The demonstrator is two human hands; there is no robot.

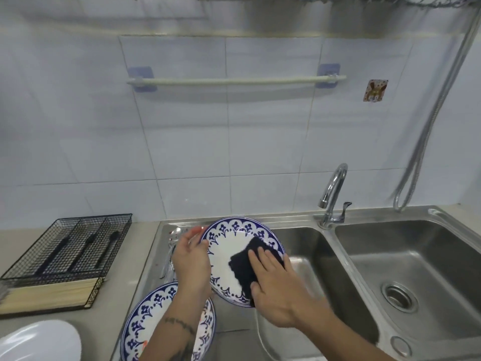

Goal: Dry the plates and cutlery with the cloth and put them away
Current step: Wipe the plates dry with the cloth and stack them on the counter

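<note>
The left hand [191, 256] grips the tilted plate [234, 246] by its rim over the sink [299, 238], while the right hand [276, 285] presses the dark cloth [244, 264] flat-fingered against its face.

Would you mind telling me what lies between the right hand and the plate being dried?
In the head view, the dark cloth lies between the right hand and the held plate.

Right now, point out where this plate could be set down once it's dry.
Free: the right sink basin, bare steel round its drain, and the counter strip between the wire cutlery basket and the sink edge. Crowded: the left drainboard holds a second patterned plate and spoons, and a white dish fills the near-left corner.
</note>
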